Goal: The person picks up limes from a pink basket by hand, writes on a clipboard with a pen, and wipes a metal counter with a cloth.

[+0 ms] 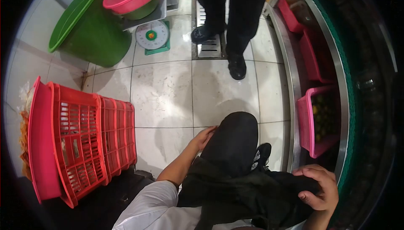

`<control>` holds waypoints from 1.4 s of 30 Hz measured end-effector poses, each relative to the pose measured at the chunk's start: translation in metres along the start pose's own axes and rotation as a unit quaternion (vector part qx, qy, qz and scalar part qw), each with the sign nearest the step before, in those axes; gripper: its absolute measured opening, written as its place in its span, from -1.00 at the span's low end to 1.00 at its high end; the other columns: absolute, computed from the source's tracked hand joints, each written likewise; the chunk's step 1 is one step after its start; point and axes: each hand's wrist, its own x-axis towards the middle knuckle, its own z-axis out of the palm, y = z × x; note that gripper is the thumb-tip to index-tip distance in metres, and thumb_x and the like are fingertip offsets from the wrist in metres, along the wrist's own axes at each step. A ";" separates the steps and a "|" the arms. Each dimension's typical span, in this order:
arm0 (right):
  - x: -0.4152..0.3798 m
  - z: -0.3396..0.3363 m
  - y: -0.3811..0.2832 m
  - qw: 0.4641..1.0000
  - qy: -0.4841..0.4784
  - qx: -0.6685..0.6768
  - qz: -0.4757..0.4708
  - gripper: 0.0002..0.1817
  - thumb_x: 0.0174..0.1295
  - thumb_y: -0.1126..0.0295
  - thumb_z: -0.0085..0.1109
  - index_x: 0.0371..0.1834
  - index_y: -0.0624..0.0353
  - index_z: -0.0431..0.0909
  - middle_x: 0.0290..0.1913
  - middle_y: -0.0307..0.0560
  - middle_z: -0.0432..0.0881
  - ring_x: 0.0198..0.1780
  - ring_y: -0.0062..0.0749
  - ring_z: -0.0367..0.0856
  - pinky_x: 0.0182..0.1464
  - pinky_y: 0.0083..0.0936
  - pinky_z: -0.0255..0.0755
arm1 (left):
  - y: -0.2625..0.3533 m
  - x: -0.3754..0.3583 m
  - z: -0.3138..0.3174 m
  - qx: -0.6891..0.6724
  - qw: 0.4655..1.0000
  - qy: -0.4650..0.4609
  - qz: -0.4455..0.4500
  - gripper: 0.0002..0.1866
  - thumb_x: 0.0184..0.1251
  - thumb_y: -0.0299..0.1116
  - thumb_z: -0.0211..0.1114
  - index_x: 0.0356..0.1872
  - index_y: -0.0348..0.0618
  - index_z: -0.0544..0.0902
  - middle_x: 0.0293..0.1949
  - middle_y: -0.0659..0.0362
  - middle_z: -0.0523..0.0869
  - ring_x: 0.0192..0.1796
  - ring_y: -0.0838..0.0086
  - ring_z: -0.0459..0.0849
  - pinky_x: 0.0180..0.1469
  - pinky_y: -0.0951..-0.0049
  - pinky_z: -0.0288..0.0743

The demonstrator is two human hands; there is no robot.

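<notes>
My left hand point(204, 138) rests against the outer side of my bent left knee point(237, 131), in black trousers. Its fingers lie along the cloth, partly hidden by the leg, and nothing shows in the hand. On the right, my right hand point(318, 186) lies over my other knee point(296, 183), thumb apart from the bent fingers, holding nothing. Dark cloth point(244, 192) covers my lap. Nearest my right hand is a metal shelf rack point(290, 103) with a pink basket point(309, 122) holding small green and yellow round items.
Stacked red crates point(101, 137) stand at left. Behind them are a green bin point(94, 36), a dial scale point(152, 35) and a pink basin point(132, 0). Ahead, a person in black trousers point(244, 11) stands by a floor drain point(209, 50). Red bins point(313, 55) sit on the rack.
</notes>
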 end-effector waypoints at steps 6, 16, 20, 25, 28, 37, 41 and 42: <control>0.052 0.021 -0.053 0.969 0.036 -0.001 -0.244 -0.70 0.19 0.26 0.53 -0.11 0.13 0.67 -0.04 0.15 0.78 -0.21 -0.07 0.82 -0.23 -0.29 0.60 | -0.020 -0.035 0.011 0.005 0.993 0.109 -0.041 -0.57 0.65 -0.10 0.09 0.24 -0.21 0.62 0.13 0.07 0.75 0.08 0.31 0.74 0.26 0.29 0.60; 0.085 0.039 -0.061 0.924 0.095 -0.139 -0.342 -0.83 0.11 0.37 0.40 -0.25 0.15 0.69 -0.08 0.02 0.72 -0.12 -0.19 0.72 -0.14 -0.34 0.53 | -0.027 -0.067 0.028 0.048 0.985 0.148 -0.073 -0.56 0.64 -0.08 0.09 0.24 -0.21 0.62 0.14 0.07 0.75 0.09 0.32 0.73 0.23 0.30 0.60; 0.075 0.046 -0.050 0.922 0.039 -0.174 -0.344 -0.82 0.14 0.37 0.35 -0.23 0.18 0.69 -0.08 -0.02 0.69 -0.07 -0.22 0.68 -0.06 -0.35 0.49 | -0.019 -0.075 0.039 0.060 0.983 0.158 -0.073 -0.55 0.64 -0.07 0.09 0.24 -0.21 0.62 0.14 0.07 0.74 0.10 0.32 0.72 0.22 0.31 0.60; 0.059 0.058 -0.037 0.922 -0.061 -0.217 -0.316 -0.80 0.18 0.35 0.28 -0.21 0.22 0.69 -0.09 -0.06 0.67 -0.01 -0.25 0.63 0.04 -0.36 0.44 | -0.027 -0.072 0.044 0.064 0.982 0.161 -0.071 -0.55 0.64 -0.06 0.09 0.24 -0.21 0.62 0.14 0.08 0.74 0.11 0.33 0.72 0.21 0.31 0.60; 0.053 0.054 -0.026 0.937 -0.118 -0.218 -0.247 -0.80 0.18 0.35 0.25 -0.19 0.21 0.69 -0.10 -0.08 0.65 -0.01 -0.27 0.61 0.07 -0.37 0.42 | -0.025 -0.070 0.046 0.064 0.983 0.161 -0.064 -0.55 0.64 -0.06 0.09 0.24 -0.21 0.61 0.15 0.08 0.74 0.11 0.33 0.71 0.20 0.32 0.59; 0.030 0.035 0.028 0.916 -0.288 -0.279 -0.004 -0.56 0.30 0.35 0.21 0.26 0.11 0.56 0.13 0.05 0.59 0.11 -0.06 0.62 0.14 -0.26 0.48 | 0.025 -0.043 0.009 0.117 0.952 0.250 0.133 -0.53 0.62 -0.03 0.10 0.24 -0.20 0.61 0.21 0.08 0.71 0.20 0.36 0.66 0.20 0.30 0.55; 0.033 0.048 0.053 0.927 -0.285 -0.244 -0.032 -0.59 0.19 0.46 0.19 0.14 0.24 0.54 -0.09 0.14 0.63 0.00 0.03 0.69 0.01 -0.14 0.54 | 0.076 -0.032 0.122 0.233 0.895 0.177 0.335 -0.53 0.65 -0.03 0.05 0.35 -0.09 0.51 0.39 0.11 0.58 0.50 0.27 0.41 0.51 0.03 0.21; 0.036 0.049 0.058 0.929 -0.284 -0.236 -0.040 -0.59 0.21 0.46 0.19 0.16 0.24 0.54 -0.07 0.14 0.64 0.00 0.04 0.69 0.02 -0.13 0.54 | 0.082 -0.026 0.155 0.239 0.903 0.124 0.334 -0.56 0.63 -0.04 0.08 0.32 -0.04 0.57 0.42 0.13 0.56 0.52 0.26 0.40 0.50 0.01 0.23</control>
